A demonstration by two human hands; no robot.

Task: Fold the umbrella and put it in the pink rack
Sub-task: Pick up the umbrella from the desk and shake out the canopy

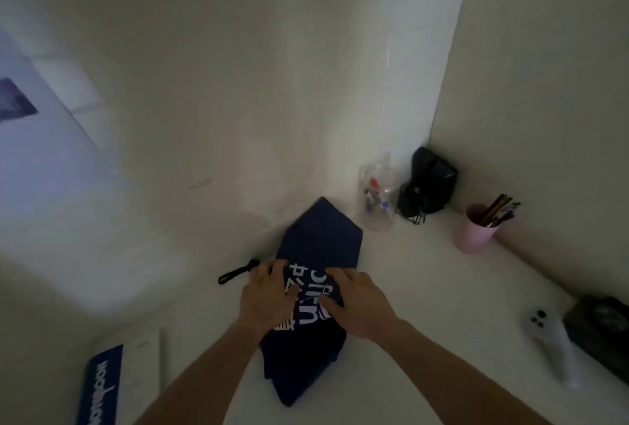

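A dark navy umbrella [316, 241] with white lettering lies collapsed on the white table [425, 288], its cloth bunched and pointing toward the far wall. A black wrist strap [235, 273] sticks out to its left. My left hand [267, 295] grips the cloth on the left side, near the strap. My right hand [360, 302] presses and holds the cloth on the right side. A pink cup [474, 232] with pens and pencils stands at the right, against the wall. The frame is dim and blurred.
A clear plastic jar [377, 200] and a black bag-like object [429, 186] stand in the corner behind the umbrella. A white controller [551, 343] and a dark object [602, 332] lie at the right edge. A blue printed box [102, 387] sits at the lower left.
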